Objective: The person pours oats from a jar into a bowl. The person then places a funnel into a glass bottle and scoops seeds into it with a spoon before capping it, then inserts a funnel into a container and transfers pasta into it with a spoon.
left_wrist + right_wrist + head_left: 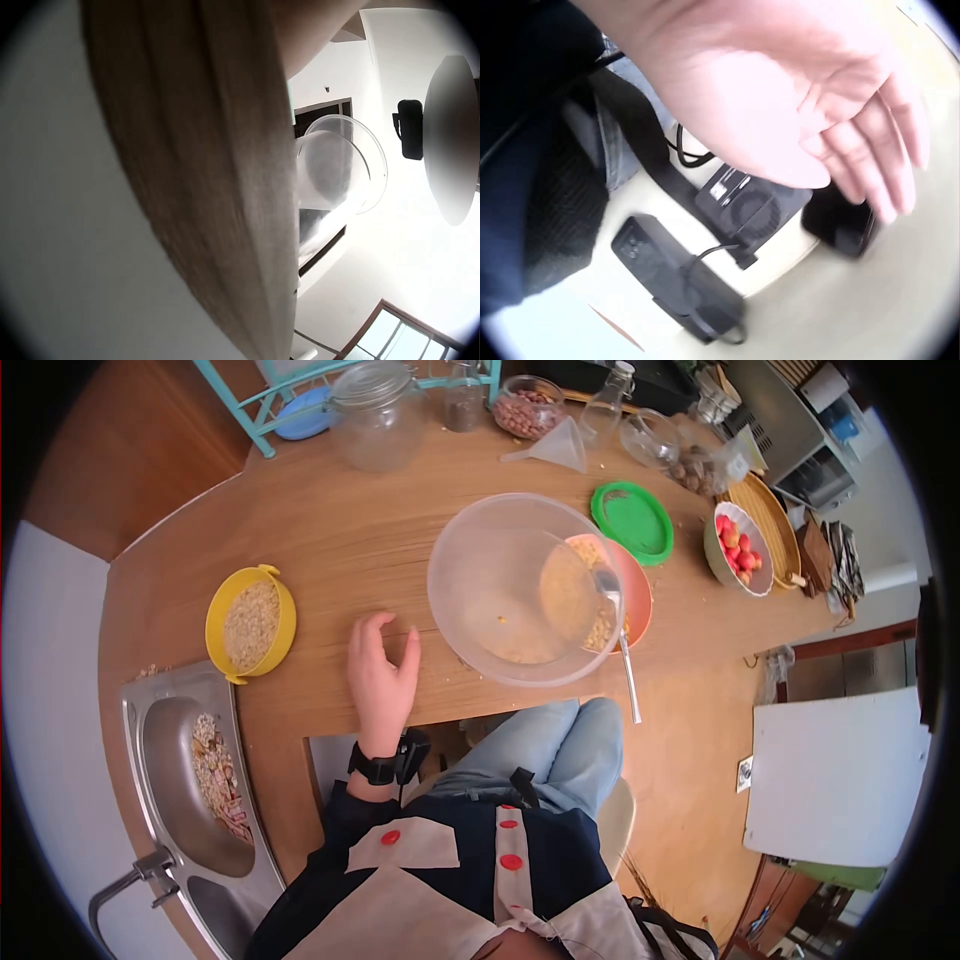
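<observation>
In the head view my left hand (pixel 384 678) lies at the table's front edge with thumb and fingers loosely bent, holding nothing. To its right is a large clear plastic bowl (pixel 465 590). The clear bowl overlaps an orange-pink bowl (pixel 637 600) of pale flakes, from which a metal spoon (pixel 630 680) sticks out. A yellow bowl (pixel 286 635) of oats stands to the hand's left. My right hand (pixel 780 97) shows only in the right wrist view, palm visible and fingers extended, beside a black device with a round grille (pixel 754 214) on a pale seat.
A green lid (pixel 632 522) lies behind the bowls. Farther back are a glass jar (pixel 378 420), a funnel (pixel 562 446) and a bowl of nuts (pixel 528 410). A white bowl of red fruit (pixel 740 550) stands right. At left is a sink (pixel 165 760) with scraps.
</observation>
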`<state>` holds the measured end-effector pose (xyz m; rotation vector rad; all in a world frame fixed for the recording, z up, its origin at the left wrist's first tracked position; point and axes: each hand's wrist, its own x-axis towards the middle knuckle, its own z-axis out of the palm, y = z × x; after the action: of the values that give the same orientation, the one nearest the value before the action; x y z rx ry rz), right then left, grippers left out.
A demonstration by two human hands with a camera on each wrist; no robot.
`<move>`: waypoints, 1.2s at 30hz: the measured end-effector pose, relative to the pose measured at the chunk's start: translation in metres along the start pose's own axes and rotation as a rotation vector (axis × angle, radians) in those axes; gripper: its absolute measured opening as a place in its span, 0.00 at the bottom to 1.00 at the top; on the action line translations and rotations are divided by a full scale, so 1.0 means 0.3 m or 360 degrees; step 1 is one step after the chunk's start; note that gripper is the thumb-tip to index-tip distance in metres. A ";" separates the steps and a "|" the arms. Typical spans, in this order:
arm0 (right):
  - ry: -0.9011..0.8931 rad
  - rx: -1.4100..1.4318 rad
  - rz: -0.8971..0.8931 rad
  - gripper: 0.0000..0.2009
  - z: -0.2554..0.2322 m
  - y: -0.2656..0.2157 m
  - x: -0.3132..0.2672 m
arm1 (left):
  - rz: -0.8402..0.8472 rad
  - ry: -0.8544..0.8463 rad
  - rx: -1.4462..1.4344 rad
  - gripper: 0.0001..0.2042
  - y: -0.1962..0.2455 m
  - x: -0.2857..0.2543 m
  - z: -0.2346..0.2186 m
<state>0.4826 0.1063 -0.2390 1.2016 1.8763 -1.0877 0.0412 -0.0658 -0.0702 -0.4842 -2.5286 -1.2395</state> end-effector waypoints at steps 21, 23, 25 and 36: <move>-0.0411 0.1052 0.0122 0.15 0.210 0.264 0.042 | 0.0251 -0.0106 0.0202 0.16 -0.001 0.018 0.026; -0.0429 0.1098 0.0184 0.15 0.263 0.296 -0.021 | 0.0193 -0.0190 0.0163 0.16 0.016 0.015 0.030; -0.0433 0.1095 0.0167 0.15 0.246 0.282 0.015 | 0.0141 -0.0182 0.0124 0.17 0.030 0.039 0.041; -0.0614 0.0724 0.0104 0.15 -0.053 0.226 0.221 | 0.0176 -0.0154 0.0167 0.16 0.042 0.033 0.028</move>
<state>0.5195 0.1620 -0.3080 1.1747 1.3273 -1.6345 0.0366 -0.0502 -0.0623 -0.6638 -2.5914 -1.0621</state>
